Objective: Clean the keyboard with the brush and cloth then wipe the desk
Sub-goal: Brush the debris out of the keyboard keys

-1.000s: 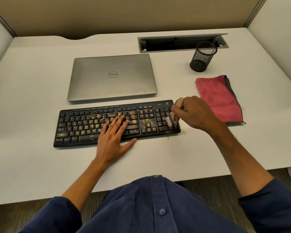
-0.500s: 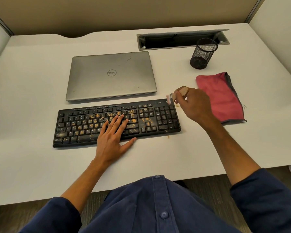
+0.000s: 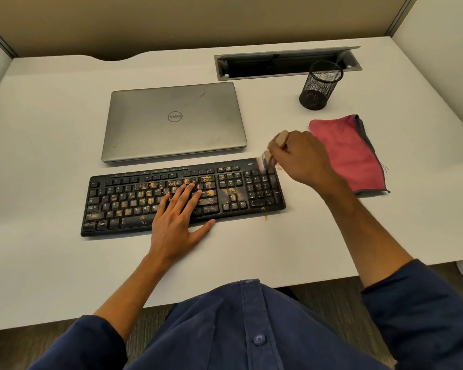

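Since a second ago, brush [image 3: 268,156] has swept from keypad's near edge up to keyboard's [image 3: 183,197] far right corner. Left hand [image 3: 177,218] flat, fingers straight, steadying keys. Crumbs thick mid-board; keypad mostly clear. Right hand [image 3: 300,157] grips brush. Cloth [image 3: 345,153] unused on counter [image 3: 51,145]; wiping undone.

A closed silver laptop with a round logo on its lid [image 3: 174,121] lies flat. To its right stands a black wire-mesh pen cup [image 3: 320,85], just before a grey rectangular cable slot with raised flap [image 3: 286,62].
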Motion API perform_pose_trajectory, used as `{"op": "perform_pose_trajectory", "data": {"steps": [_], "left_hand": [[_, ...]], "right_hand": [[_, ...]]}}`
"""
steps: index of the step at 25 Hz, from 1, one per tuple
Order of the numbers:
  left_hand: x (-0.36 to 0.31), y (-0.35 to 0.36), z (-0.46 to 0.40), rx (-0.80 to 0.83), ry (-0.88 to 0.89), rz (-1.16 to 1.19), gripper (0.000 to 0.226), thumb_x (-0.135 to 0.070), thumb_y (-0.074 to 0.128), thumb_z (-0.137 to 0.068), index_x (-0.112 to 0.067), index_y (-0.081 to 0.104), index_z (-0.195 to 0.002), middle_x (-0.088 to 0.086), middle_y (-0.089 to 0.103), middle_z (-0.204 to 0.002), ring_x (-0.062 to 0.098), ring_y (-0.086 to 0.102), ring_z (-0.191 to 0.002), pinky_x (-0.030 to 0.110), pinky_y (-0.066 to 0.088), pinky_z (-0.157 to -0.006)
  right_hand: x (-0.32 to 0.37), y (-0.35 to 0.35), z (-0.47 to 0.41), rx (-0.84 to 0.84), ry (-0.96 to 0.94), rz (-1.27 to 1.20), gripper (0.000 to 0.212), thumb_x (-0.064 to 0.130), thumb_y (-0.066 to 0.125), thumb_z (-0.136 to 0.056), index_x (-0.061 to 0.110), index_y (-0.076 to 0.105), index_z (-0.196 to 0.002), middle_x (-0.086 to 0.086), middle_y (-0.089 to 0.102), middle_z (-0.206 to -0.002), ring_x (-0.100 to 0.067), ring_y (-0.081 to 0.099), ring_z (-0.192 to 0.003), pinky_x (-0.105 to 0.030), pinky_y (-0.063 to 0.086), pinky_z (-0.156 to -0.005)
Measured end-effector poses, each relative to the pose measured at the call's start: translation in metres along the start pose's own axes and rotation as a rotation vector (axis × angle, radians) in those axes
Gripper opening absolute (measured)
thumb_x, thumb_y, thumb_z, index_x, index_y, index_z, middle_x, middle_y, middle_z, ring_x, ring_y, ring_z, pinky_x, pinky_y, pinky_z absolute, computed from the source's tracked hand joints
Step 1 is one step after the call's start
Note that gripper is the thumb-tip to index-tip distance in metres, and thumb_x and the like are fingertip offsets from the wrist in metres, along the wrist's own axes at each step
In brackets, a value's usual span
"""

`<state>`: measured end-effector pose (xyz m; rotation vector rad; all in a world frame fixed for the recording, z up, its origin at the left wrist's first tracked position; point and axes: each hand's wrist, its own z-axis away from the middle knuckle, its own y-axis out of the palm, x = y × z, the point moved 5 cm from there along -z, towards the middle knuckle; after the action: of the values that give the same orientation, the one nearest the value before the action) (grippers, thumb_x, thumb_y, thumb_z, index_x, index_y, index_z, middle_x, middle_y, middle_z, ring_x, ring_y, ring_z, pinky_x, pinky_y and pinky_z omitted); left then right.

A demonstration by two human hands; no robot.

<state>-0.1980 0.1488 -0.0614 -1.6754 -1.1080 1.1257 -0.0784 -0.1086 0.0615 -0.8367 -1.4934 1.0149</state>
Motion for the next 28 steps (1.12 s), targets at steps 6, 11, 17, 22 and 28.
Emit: {"op": "perform_pose_trajectory", "data": {"steps": [6,11,17,22,28], "left_hand": [[0.000,0.000,0.000,0.010,-0.003,0.004,0.076,-0.068,0.043,-0.092,-0.018,0.044,-0.149,0.004,0.037,-0.158,0.018,0.028,-0.148,0.045,0.018,-0.122],[0.000,-0.001,0.000,0.004,-0.003,0.001,0.076,-0.067,0.043,-0.092,-0.018,0.045,-0.149,0.004,0.038,-0.158,0.018,0.028,-0.148,0.040,0.014,-0.123],[0.000,0.000,0.000,0.012,-0.008,0.005,0.076,-0.069,0.041,-0.092,-0.019,0.044,-0.149,0.003,0.037,-0.158,0.017,0.027,-0.148,0.043,0.016,-0.123],[0.001,0.001,0.001,0.017,-0.011,0.006,0.077,-0.070,0.040,-0.092,-0.019,0.044,-0.150,0.003,0.036,-0.158,0.018,0.027,-0.148,0.044,0.016,-0.123],[0.001,0.001,0.000,0.016,-0.011,0.001,0.077,-0.070,0.041,-0.092,-0.019,0.044,-0.150,0.003,0.037,-0.158,0.018,0.028,-0.148,0.047,0.020,-0.122]], "right_hand": [[0.010,0.016,0.001,0.169,0.022,0.061,0.034,0.030,0.048,-0.090,0.010,0.071,-0.074,-0.003,0.071,-0.072,-0.023,0.064,-0.071,-0.033,0.047,-0.065],[0.014,0.006,0.009,0.285,0.012,0.092,0.027,0.029,0.051,-0.091,0.012,0.068,-0.078,-0.001,0.068,-0.071,-0.017,0.059,-0.066,-0.027,0.032,-0.053],[0.013,0.012,-0.009,0.079,0.071,0.036,0.037,0.030,0.044,-0.095,0.007,0.068,-0.079,-0.005,0.068,-0.075,-0.027,0.062,-0.071,-0.032,0.040,-0.062],[0.015,0.014,-0.006,0.327,0.024,0.085,0.028,0.028,0.050,-0.090,0.010,0.070,-0.083,-0.003,0.072,-0.079,-0.022,0.065,-0.078,-0.031,0.047,-0.067],[0.034,0.011,-0.012,0.104,0.042,0.012,0.039,0.030,0.044,-0.098,0.006,0.065,-0.077,0.000,0.060,-0.065,-0.022,0.055,-0.062,-0.032,0.038,-0.058]]}}
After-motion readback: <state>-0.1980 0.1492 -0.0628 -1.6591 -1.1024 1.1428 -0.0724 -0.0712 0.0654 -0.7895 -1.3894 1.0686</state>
